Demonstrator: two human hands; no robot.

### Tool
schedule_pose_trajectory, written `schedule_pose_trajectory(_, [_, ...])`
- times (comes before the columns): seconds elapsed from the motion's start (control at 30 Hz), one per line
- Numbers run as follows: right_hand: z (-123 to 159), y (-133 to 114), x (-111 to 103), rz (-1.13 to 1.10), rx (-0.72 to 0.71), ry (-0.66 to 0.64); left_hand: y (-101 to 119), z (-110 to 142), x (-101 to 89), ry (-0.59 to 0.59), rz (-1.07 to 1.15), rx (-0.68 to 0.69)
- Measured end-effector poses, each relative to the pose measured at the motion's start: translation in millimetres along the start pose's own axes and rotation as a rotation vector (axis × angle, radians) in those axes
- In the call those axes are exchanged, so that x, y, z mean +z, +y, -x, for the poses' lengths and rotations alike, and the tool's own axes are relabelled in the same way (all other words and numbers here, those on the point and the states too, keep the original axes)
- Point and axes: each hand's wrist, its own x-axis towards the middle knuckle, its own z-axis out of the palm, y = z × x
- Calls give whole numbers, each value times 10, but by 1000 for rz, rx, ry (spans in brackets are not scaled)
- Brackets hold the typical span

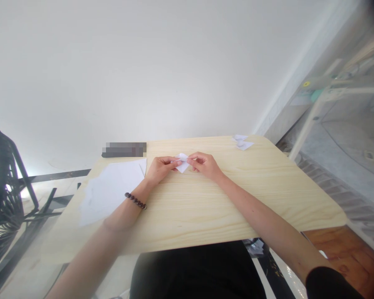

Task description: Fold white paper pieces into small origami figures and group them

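Centrally, folded white paper (183, 166) between left hand (157, 169) and right hand (207, 165).
Each pinches one side in its fingertips, neither clearly nearer; over the wooden surface (180, 216), a corner points toward the wearer, long axis unclear.

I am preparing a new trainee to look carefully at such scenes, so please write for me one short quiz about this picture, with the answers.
1. Multiple choice: what do the left hand and the right hand hold between their fingers?
A) a pen
B) a folded white paper
C) a cup

2. True or false: the dark beaded bracelet is on the left wrist.

3. Fill in one word: the small white paper pieces lie near the far ____ corner of the table.

Key: 1 B; 2 True; 3 right
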Motion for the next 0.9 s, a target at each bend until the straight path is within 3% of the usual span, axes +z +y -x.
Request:
schedule_pose_trajectory(0.3, [-6,20,-2,-48,24,-53,34,13,12,-35,-13,-6])
schedule_pose_trajectory(0.6, [-2,-21,-10,-2,27,-39,-5,10,-7,-14,-19,32])
schedule_pose_trajectory(0.9, [-7,11,-5,41,61,3,26,19,38,-28,89,-15])
